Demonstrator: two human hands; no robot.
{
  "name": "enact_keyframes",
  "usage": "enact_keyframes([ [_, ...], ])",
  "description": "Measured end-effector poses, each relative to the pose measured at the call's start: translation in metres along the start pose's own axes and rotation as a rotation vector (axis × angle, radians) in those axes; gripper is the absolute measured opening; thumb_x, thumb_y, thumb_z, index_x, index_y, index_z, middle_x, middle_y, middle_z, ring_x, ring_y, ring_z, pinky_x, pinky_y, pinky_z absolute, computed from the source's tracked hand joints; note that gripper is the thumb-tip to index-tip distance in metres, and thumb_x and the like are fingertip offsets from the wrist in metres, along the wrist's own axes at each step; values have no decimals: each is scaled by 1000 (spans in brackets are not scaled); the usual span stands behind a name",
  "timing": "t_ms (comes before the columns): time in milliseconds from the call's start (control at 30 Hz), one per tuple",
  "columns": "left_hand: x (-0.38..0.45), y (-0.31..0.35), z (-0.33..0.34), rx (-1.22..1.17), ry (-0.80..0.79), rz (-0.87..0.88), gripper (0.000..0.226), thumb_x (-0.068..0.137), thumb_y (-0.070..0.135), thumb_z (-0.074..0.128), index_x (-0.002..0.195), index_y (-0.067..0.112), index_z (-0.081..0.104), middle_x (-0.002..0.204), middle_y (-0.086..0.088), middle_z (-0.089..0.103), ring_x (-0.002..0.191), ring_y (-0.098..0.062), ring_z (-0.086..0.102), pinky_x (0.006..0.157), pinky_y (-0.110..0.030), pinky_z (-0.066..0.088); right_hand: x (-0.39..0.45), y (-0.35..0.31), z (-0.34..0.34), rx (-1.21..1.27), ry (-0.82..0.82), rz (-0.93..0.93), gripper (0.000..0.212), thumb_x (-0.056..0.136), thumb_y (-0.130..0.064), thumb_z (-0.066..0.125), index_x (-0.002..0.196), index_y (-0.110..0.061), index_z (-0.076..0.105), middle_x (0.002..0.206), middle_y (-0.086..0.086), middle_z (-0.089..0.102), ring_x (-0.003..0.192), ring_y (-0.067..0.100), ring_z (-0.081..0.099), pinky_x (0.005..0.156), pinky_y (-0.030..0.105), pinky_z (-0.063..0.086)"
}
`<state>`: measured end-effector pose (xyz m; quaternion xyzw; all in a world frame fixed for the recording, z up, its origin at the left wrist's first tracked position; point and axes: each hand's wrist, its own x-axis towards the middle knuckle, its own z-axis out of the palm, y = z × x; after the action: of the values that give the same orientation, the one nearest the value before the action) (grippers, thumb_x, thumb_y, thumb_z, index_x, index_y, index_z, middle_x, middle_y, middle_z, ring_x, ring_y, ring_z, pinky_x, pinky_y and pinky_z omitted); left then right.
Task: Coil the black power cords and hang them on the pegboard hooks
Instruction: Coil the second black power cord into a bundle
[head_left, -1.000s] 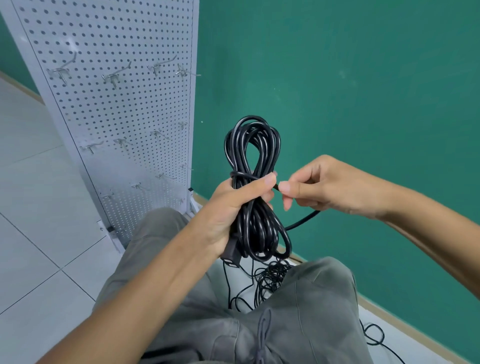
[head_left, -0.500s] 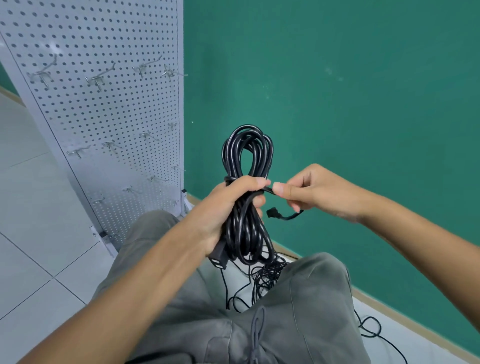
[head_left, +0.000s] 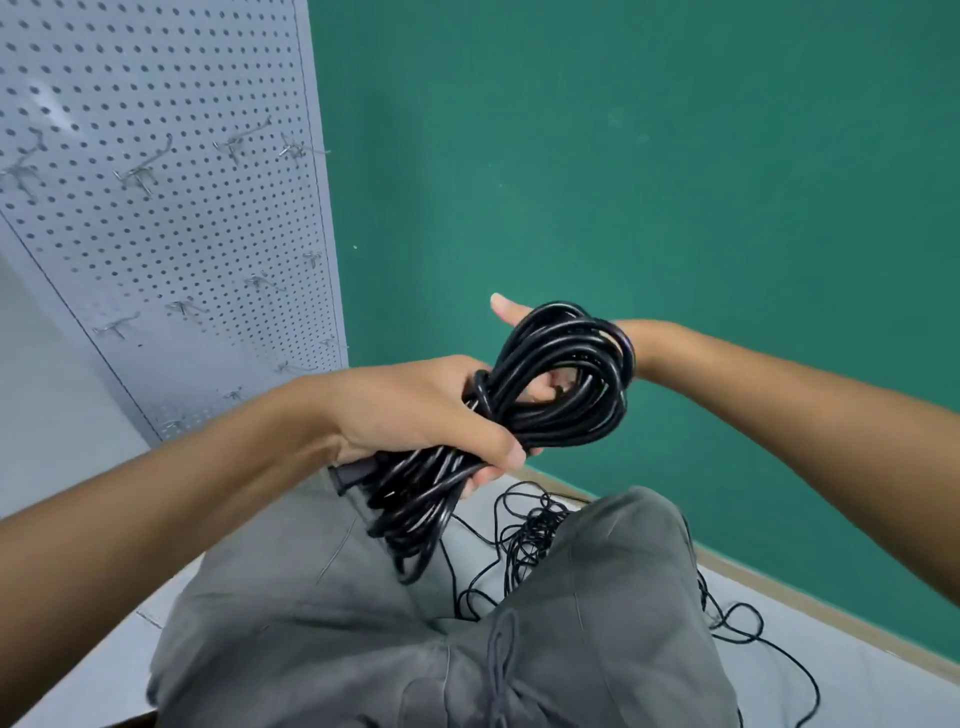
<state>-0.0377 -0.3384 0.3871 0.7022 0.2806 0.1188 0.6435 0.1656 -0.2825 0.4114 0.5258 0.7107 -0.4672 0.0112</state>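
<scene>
My left hand grips a coiled black power cord round its middle, and the bundle lies tilted to the right. Its black plug sticks out below my left wrist. My right hand is behind the coil's upper loop, thumb pointing up to the left. Curled fingers show through the loop and seem to hold the cord there; most of that hand is hidden. The grey pegboard stands to the left with bare metal hooks.
More thin black cords lie tangled on the pale floor between my knees and trail off to the right. My legs in grey trousers fill the lower view. A green wall stands close ahead.
The coil has tipped from upright to lean right. My right hand let go its pinch on the loose end beside the coil and moved behind and into the upper loop. The view swung closer.
</scene>
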Motion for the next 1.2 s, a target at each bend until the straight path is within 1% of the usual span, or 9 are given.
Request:
enact_keyframes([
  [100, 7, 6, -4, 160, -76, -88, 17, 92, -5, 63, 78, 1, 54, 63, -8, 55, 55, -20, 50, 57, -29, 49, 16, -13, -6, -75, -96, 78, 87, 104, -59, 5, 81, 3, 62, 61, 2, 64, 49, 7, 55, 59, 20, 46],
  [167, 12, 8, -5, 206, -114, -165, 12, 92, -2, 64, 86, -6, 54, 66, -9, 56, 56, -20, 51, 54, -27, 50, 23, -23, -11, -222, -123, 128, 98, 98, -67, -5, 74, -1, 63, 57, 7, 61, 46, 15, 51, 58, 24, 45],
  [267, 24, 6, -3, 268, -126, -287, 32, 90, 3, 70, 104, -19, 52, 69, -11, 57, 58, -22, 51, 52, -25, 48, 21, -49, -17, -362, -164, 153, 102, 96, -71, -8, 77, 0, 62, 55, 17, 62, 43, 21, 39, 64, 33, 38],
  [367, 39, 4, 0, 304, -180, -363, 32, 83, 13, 75, 91, -13, 59, 68, -10, 59, 58, -23, 50, 53, -25, 45, 25, -73, -15, -493, -164, 173, 100, 95, -75, -4, 82, 0, 61, 68, 26, 71, 45, 22, 36, 72, 36, 41],
  [467, 51, -2, -1, 333, -162, -392, 24, 87, 18, 76, 70, 7, 62, 65, -6, 61, 55, -21, 51, 53, -26, 43, 28, -91, -12, -639, -145, 192, 93, 99, -72, 4, 90, 0, 62, 77, 27, 74, 47, 23, 37, 72, 36, 43],
  [700, 60, -34, -6, 108, 189, -402, 20, 89, 19, 74, 77, 6, 65, 72, -13, 62, 50, -19, 53, 47, -21, 43, 20, -91, -16, -881, -53, 88, 29, 102, -21, 57, 92, 1, 73, 80, 5, 79, 52, 15, 48, 54, 24, 44],
  [833, 61, -45, -2, -127, 395, -393, 21, 91, 16, 73, 77, 5, 63, 51, -2, 60, 39, -15, 53, 42, -20, 44, 12, -77, -9, -857, 38, 105, 28, 101, -20, 59, 88, -2, 76, 70, 3, 71, 46, 12, 49, 56, 24, 46],
  [967, 58, -50, -4, -382, 583, -272, 16, 88, 17, 76, 78, 9, 67, 71, -9, 63, 50, -20, 54, 51, -24, 46, -2, -63, -7, -818, 164, 33, 32, 101, -31, 59, 75, -19, 72, 68, -3, 68, 52, 9, 53, 53, 20, 42],
  [1200, 42, -38, 16, -645, 694, 40, 6, 90, 8, 71, 87, 13, 69, 66, 0, 61, 50, -12, 55, 46, -21, 46, -28, -30, 7, -418, 421, -69, 44, 96, -39, 67, 57, -20, 61, 41, -14, 52, 38, 5, 38, 42, 14, 30],
])
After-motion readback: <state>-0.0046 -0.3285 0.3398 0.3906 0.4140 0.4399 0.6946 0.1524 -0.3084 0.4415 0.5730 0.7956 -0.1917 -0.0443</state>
